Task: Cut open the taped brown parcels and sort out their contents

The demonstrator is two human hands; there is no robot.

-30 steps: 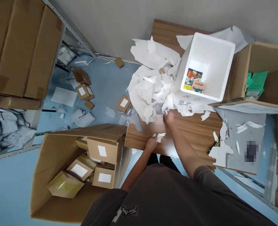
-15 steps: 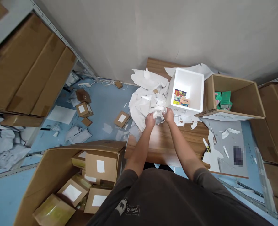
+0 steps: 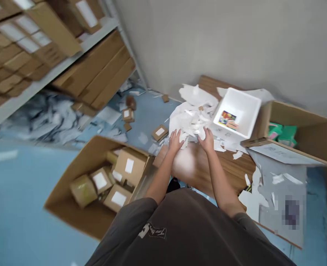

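Note:
A heap of torn white paper (image 3: 189, 118) lies on the brown wooden table (image 3: 192, 162), with both my hands at its near edge. My left hand (image 3: 175, 142) rests at the left side of the heap, fingers spread and touching loose scraps. On the heap's right side is my right hand (image 3: 207, 139), its thumb and fingers apart around the paper's edge. Just beyond the right hand stands a white foam box (image 3: 241, 107), holding a small colourful box (image 3: 226, 117) and a pinkish one beside it.
Right of the foam box is an open cardboard box (image 3: 307, 122) with green packets (image 3: 286, 135). At my left, a large carton (image 3: 69, 210) holds several small labelled boxes. Shelves (image 3: 55, 66) of cartons line the left. Scraps and small boxes (image 3: 159, 132) litter the blue floor.
My hands have let go of the crumpled paper and spread farther apart, fingers opened. The view has swung left, bringing more of the shelves into sight.

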